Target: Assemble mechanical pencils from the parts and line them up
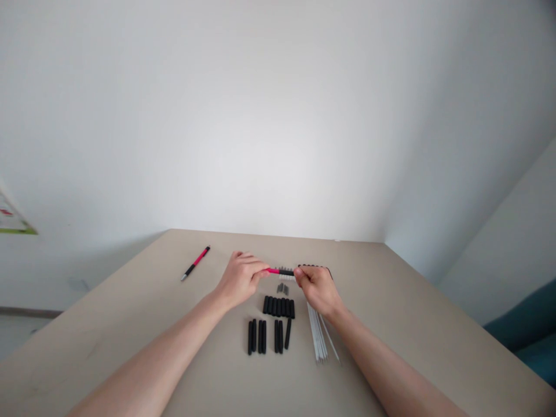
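Observation:
Above the table, a pink-and-black pen (pixel 273 270) lies level between my two hands. My left hand (pixel 244 277) is closed around its pink end. At the black grip end, my right hand (pixel 319 286) pinches with thumb and fingers, covering the tip. Just below the pen are several small grey springs (pixel 282 288). Small silvery pieces (pixel 284 275) show partly behind the pen. Long white pen refills (pixel 318 336) run out from under my right hand. Several black parts (pixel 303 266) are half hidden behind that hand.
A row of short black rubber grips (pixel 278 307) lies in the middle of the beige table (pixel 208 370). Longer black tubes (pixel 262 337) lie nearer me, mostly in pairs. A whole pink-and-black pen (pixel 196 263) rests at the far left. White walls border the table's back.

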The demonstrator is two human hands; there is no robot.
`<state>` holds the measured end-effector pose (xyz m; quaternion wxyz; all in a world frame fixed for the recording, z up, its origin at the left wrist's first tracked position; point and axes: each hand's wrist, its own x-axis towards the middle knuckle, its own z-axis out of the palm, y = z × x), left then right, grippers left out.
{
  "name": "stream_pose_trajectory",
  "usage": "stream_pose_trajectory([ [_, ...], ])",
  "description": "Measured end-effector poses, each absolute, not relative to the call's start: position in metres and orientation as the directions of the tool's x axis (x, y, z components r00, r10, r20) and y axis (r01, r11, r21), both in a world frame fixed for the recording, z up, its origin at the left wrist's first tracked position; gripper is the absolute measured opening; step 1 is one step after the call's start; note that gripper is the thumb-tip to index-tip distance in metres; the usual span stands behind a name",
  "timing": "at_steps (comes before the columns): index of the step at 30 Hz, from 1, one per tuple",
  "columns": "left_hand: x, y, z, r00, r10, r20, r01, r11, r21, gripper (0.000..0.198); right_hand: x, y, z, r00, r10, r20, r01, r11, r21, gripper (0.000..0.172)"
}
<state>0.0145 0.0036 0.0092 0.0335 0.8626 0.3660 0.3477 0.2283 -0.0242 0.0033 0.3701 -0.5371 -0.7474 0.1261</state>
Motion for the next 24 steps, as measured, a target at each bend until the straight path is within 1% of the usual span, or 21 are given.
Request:
stream_pose_trajectory([
  [1,0.014,0.004,0.008,0.473,0.659,0.585,0.594,-0.729,0.341,0.018,0.229,-0.024,0.003,-0.146,0.891,0.430,0.707,0.398,-0.585,0.041],
  [2,0.014,0.005,0.008,0.451,0.680,0.578,0.576,-0.716,0.394,0.023,0.230,-0.023,0.003,-0.151,0.875,0.461,0.709,0.421,-0.566,0.040],
  [4,0.012,0.007,0.006,0.369,0.769,0.522,0.543,-0.634,0.551,0.036,0.233,-0.023,0.004,-0.174,0.820,0.546,0.718,0.485,-0.499,0.038],
  [6,0.010,0.010,0.004,0.262,0.870,0.417,0.498,-0.492,0.714,0.045,0.236,-0.022,0.005,-0.200,0.762,0.617,0.715,0.543,-0.439,0.036],
  [7,0.010,0.012,0.004,0.226,0.908,0.352,0.463,-0.418,0.781,0.047,0.237,-0.022,0.006,-0.213,0.736,0.643,0.710,0.568,-0.415,0.035],
  [8,0.010,0.013,0.004,0.211,0.934,0.287,0.416,-0.352,0.838,0.047,0.238,-0.023,0.007,-0.226,0.714,0.663,0.705,0.589,-0.395,0.035],
  [10,0.011,0.014,0.004,0.249,0.951,0.183,0.294,-0.254,0.922,0.045,0.239,-0.023,0.009,-0.236,0.686,0.689,0.701,0.610,-0.368,0.034],
  [11,0.012,0.014,0.004,0.274,0.948,0.161,0.232,-0.228,0.946,0.043,0.239,-0.024,0.010,-0.230,0.683,0.693,0.706,0.607,-0.365,0.034],
  [13,0.014,0.013,0.003,0.288,0.936,0.201,0.145,-0.251,0.957,0.037,0.238,-0.025,0.010,-0.189,0.704,0.684,0.718,0.575,-0.393,0.035],
  [16,0.015,0.011,0.003,0.215,0.915,0.342,0.147,-0.376,0.915,0.029,0.235,-0.026,0.008,-0.111,0.791,0.601,0.699,0.492,-0.518,0.040],
  [18,0.014,0.011,0.002,0.171,0.907,0.385,0.158,-0.411,0.898,0.026,0.234,-0.026,0.006,-0.103,0.839,0.535,0.671,0.455,-0.585,0.042],
  [20,0.014,0.012,0.002,0.160,0.910,0.383,0.134,-0.405,0.905,0.024,0.233,-0.026,0.005,-0.126,0.845,0.520,0.666,0.461,-0.587,0.043],
  [24,0.015,0.013,0.003,0.150,0.927,0.344,0.096,-0.360,0.928,0.022,0.234,-0.025,0.005,-0.198,0.812,0.549,0.702,0.508,-0.499,0.038],
])
